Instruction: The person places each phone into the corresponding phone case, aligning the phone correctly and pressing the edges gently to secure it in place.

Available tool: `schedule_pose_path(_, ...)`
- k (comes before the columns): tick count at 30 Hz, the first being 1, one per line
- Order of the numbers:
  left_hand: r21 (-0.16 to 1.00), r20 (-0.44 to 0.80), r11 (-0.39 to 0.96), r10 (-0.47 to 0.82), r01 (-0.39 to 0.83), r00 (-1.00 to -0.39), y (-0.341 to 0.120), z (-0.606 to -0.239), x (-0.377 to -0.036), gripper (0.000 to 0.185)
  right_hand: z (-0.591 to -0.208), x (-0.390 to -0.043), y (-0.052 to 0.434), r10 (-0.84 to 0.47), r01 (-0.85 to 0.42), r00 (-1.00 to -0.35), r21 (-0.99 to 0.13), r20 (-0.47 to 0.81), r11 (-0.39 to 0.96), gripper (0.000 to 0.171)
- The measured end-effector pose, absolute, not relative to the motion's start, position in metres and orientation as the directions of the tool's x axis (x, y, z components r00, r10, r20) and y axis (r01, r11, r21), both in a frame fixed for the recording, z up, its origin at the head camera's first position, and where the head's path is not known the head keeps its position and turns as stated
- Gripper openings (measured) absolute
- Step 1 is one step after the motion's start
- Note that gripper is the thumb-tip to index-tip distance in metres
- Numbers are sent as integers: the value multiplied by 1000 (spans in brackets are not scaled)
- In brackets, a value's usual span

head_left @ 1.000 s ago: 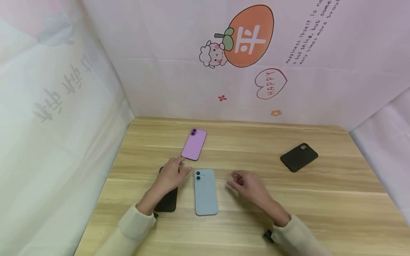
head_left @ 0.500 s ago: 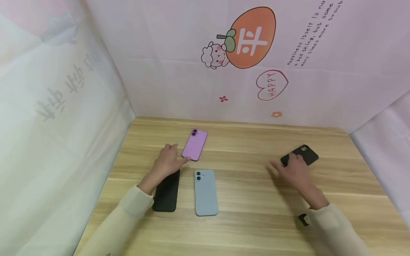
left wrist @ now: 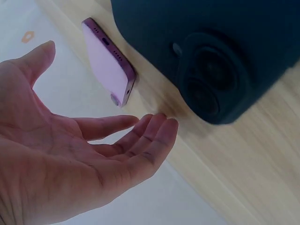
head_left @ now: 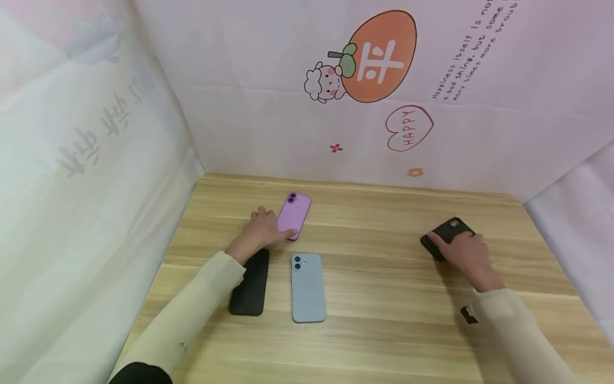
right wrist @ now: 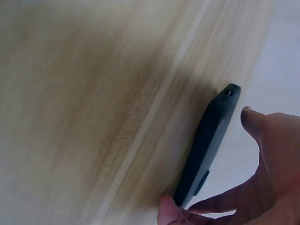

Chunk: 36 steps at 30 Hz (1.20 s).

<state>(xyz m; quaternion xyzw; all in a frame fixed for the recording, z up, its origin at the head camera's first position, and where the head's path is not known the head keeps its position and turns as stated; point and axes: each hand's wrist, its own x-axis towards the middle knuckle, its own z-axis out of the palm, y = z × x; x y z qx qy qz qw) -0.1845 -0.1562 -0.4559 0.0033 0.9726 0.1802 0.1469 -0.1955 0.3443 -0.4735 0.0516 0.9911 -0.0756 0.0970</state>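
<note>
Black phone (head_left: pixel 450 232) at right and purple phone (head_left: pixel 296 210) left of centre are lying on the table (head_left: pixel 384 341), each beside one hand of a person. Nearest the viewer, a grey-blue phone (head_left: pixel 309 290) is showing its back, with paired lenses at the upper left corner; a second black phone (head_left: pixel 250 288) is lying just to its left, one long edge partly covered by the left sleeve (head_left: pixel 206 288). Farther off, the right hand (head_left: pixel 464 252) is spanning the first black phone: in the right wrist view, a fingertip is seemingly touching one end, while the thumb is standing just clear of the other. At a similar depth, the left hand (head_left: pixel 261 228) is standing wide around the purple phone; the left wrist view is showing a gap between that phone and both thumb and fingers. Its lenses are pointing toward a white cloth (head_left: pixel 264 122), which is rising behind the table and bearing a printed orange fruit (head_left: pixel 398 50) and a heart (head_left: pixel 421 128) reading "HAPPY".
</note>
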Motion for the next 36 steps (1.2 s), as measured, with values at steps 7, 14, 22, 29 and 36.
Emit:
schedule_pose_path(7, 379, -285, 925, 80, -35, -955, -144, -458, -192, 87, -480, -208, 344, 122, 147, -976, -139, -179, 979, 126)
schedule_pose_path(14, 341, -275, 939, 48, -51, -960, -135, -458, -197, 87, -474, -222, 341, 143, 222, -946, -261, -290, 939, 113)
schedule_pose_path(22, 331, -262, 943, 45, -46, -964, -132, -459, -198, 76, -470, -229, 336, 83, 190, -939, -303, -333, 934, 107)
schedule_pose_path(29, 352, -274, 934, 44, -58, -961, -131, -460, -205, 59, -469, -229, 329, 86, 182, -937, -261, -340, 948, 104)
schedule_pose_path(36, 344, -311, 933, 7, -105, -951, -130, -459, -214, 66, -469, -230, 329, 45, 141, -930, -242, -365, 960, 104)
